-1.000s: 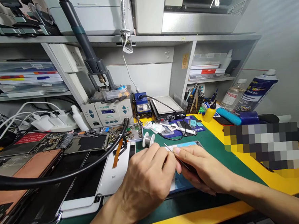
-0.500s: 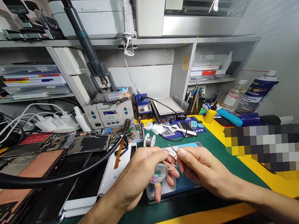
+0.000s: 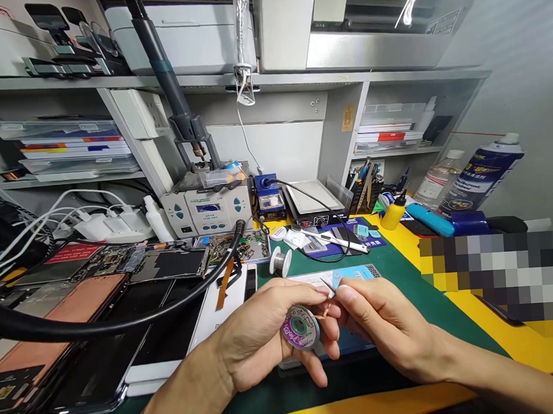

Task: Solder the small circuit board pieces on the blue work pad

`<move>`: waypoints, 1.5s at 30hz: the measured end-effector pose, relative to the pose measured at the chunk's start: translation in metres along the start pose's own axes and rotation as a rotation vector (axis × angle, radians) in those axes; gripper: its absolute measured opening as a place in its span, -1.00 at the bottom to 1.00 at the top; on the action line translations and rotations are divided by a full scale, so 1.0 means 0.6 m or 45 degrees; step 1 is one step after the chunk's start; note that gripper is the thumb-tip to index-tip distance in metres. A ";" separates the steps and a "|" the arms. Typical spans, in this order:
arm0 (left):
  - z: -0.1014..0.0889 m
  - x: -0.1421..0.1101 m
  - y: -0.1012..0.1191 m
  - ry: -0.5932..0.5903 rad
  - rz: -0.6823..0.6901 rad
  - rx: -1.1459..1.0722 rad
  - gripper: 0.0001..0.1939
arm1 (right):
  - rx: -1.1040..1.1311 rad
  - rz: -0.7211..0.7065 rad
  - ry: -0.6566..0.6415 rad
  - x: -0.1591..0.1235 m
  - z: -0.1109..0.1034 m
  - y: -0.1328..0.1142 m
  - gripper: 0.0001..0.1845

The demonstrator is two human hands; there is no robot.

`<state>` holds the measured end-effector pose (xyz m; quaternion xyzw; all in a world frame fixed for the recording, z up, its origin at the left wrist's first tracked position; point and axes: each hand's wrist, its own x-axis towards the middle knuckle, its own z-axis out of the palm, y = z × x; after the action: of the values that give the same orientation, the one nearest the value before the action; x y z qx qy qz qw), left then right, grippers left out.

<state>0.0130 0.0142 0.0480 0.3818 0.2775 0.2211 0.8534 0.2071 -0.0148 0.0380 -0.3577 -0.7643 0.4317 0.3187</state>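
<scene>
A small round spool of desoldering wick (image 3: pixel 301 328) rests in my left hand (image 3: pixel 259 336), its purple and green label facing up. Copper-coloured braid (image 3: pixel 326 314) runs from the spool towards my fingertips. Between the thumb and fingers of my right hand (image 3: pixel 393 325) is a thin, pointed metal tool, by its look tweezers (image 3: pixel 329 286), with the tip pointing up and left. Both hands meet closely over a pale blue tray-like mat (image 3: pixel 365 272). My right hand hides most of the tweezers.
A solder wire spool (image 3: pixel 280 262) stands beyond my hands. On the left lie phone parts and a white phone back (image 3: pixel 207 311), crossed by a thick black hose (image 3: pixel 170 307). A rework station (image 3: pixel 208 208), hot plate (image 3: pixel 316 198) and yellow bottle (image 3: pixel 393 212) stand behind.
My left hand has turned from knuckles-up to partly palm-up, bringing the wick spool into sight. The spool has tilted and the tweezers are now nearer the braid. The view has shifted slightly.
</scene>
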 end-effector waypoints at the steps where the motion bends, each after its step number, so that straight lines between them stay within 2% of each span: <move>1: 0.000 -0.001 0.000 0.005 -0.001 -0.002 -0.76 | -0.016 -0.007 0.007 0.001 0.000 -0.001 -0.52; 12: 0.000 -0.002 -0.002 0.097 0.067 0.067 -0.82 | -0.089 0.014 0.047 -0.005 0.002 0.004 -0.50; 18: 0.011 -0.003 -0.001 0.160 0.175 0.138 -0.83 | 0.206 0.181 0.070 -0.005 0.006 0.010 -0.48; 24: 0.021 -0.001 -0.009 0.303 0.344 0.327 -0.78 | 0.431 0.230 0.109 -0.002 0.009 0.015 -0.47; 28: 0.022 0.001 -0.016 0.413 0.465 0.505 -0.79 | 0.466 0.245 0.152 0.000 0.011 0.017 -0.47; 31: 0.027 -0.002 -0.018 0.526 0.570 0.788 -0.78 | 0.508 0.277 0.181 0.004 0.013 0.014 -0.45; 38: 0.035 0.003 -0.036 0.734 1.050 1.326 -0.75 | 0.653 0.426 0.202 0.009 0.015 0.002 -0.44; 41: 0.030 0.008 -0.042 0.770 1.193 1.428 -0.78 | 0.729 0.531 0.134 0.012 0.011 0.001 -0.36; 45: 0.025 0.009 -0.041 0.781 1.276 1.478 -0.80 | 0.800 0.628 0.049 0.014 0.004 -0.002 -0.26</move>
<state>0.0306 -0.0057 0.0356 0.7633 0.3650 0.4913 0.2069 0.2004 -0.0095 0.0393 -0.4236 -0.4799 0.7013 0.3137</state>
